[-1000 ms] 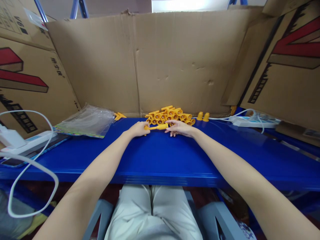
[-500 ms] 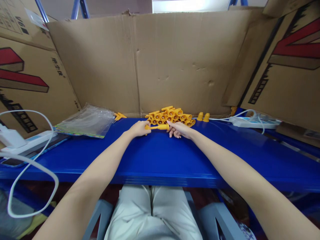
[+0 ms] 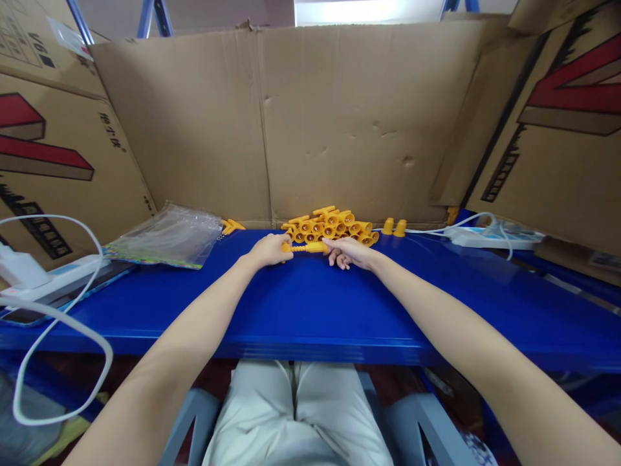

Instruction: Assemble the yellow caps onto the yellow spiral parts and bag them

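A yellow plastic bolt [image 3: 306, 246] lies sideways between my hands on the blue table [image 3: 310, 304], just in front of a pile of several yellow plastic parts [image 3: 330, 227]. My left hand [image 3: 270, 250] is closed round the bolt's left end. My right hand [image 3: 348, 252] pinches its right end, where a thicker sleeve sits, with the other fingers curled down toward the table.
Two yellow caps [image 3: 393, 226] stand right of the pile. Loose yellow pieces [image 3: 231, 224] lie beside a clear plastic bag [image 3: 167, 235] on the left. A white power strip [image 3: 488, 235] with cables is at the right, a white charger and cable [image 3: 43, 285] at the left. Cardboard walls [image 3: 359, 123] surround the table.
My right hand has drawn its fingers in from a flatter spread into a pinch on the bolt's right end. The left hand and bolt have barely moved.
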`<state>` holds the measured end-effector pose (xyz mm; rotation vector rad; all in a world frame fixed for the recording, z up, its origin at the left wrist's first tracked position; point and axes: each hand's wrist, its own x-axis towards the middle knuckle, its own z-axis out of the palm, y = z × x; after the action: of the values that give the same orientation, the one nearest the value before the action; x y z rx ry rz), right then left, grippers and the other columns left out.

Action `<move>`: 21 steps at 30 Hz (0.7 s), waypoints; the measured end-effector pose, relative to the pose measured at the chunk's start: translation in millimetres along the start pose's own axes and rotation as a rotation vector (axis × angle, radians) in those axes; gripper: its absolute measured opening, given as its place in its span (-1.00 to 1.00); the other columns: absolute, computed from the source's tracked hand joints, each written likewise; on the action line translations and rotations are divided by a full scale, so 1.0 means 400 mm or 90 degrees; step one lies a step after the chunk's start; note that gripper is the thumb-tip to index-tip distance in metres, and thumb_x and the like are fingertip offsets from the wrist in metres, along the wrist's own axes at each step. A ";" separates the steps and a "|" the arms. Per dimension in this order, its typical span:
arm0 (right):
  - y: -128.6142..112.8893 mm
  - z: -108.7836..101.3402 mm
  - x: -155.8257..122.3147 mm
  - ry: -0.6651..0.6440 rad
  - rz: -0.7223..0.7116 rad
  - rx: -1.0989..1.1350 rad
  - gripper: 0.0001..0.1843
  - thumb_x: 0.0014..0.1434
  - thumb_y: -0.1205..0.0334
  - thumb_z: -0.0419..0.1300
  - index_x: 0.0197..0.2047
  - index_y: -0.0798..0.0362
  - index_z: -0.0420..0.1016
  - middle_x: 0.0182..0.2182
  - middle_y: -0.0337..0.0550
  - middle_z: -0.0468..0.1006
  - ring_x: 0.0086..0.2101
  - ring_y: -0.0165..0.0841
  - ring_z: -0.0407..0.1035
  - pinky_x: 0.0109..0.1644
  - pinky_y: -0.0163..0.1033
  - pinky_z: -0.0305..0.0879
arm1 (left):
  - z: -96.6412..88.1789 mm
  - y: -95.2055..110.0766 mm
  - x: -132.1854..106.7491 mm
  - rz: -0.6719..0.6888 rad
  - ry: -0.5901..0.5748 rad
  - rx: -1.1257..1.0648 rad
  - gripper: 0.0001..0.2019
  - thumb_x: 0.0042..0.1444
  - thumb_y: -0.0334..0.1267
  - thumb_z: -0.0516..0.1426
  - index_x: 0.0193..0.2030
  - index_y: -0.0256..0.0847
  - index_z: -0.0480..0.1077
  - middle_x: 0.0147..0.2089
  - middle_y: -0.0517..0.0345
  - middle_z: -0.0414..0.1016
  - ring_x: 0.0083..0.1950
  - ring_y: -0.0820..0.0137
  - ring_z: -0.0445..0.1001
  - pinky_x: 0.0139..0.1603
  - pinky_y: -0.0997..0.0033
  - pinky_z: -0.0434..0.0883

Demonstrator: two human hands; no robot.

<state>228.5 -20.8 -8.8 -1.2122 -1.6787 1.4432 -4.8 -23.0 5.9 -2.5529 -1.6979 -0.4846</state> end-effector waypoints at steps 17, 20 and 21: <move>-0.012 0.016 -0.002 0.066 0.042 -0.023 -0.48 0.21 -0.13 0.02 -0.51 0.17 0.36 -0.80 -0.19 0.34 -0.83 -0.59 0.05 -0.84 -0.47 -0.08 | 0.009 -0.005 0.005 0.011 0.006 0.016 -0.66 -0.08 0.07 0.12 -0.27 -0.12 0.39 -0.50 0.21 0.47 -0.43 0.36 0.41 -0.42 0.45 0.19; -0.011 0.015 -0.001 0.065 0.033 -0.020 -0.47 0.18 -0.18 0.03 -0.51 0.15 0.36 -0.80 -0.19 0.34 -0.84 -0.59 0.05 -0.85 -0.48 -0.10 | 0.013 -0.009 0.008 0.004 0.006 0.001 -0.64 -0.09 0.10 0.13 -0.28 -0.12 0.38 -0.53 0.22 0.46 -0.43 0.36 0.42 -0.42 0.45 0.19; -0.011 0.015 -0.001 0.064 0.032 -0.021 -0.45 0.16 -0.20 0.03 -0.51 0.15 0.36 -0.80 -0.20 0.34 -0.84 -0.59 0.04 -0.85 -0.48 -0.11 | 0.014 -0.010 0.009 0.001 0.004 -0.010 -0.64 -0.09 0.11 0.13 -0.28 -0.12 0.38 -0.52 0.22 0.47 -0.43 0.36 0.42 -0.41 0.45 0.19</move>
<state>222.1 -23.5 -5.8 -1.3323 -1.6210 1.3652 -5.8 -17.0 1.2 -2.5602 -1.6967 -0.5062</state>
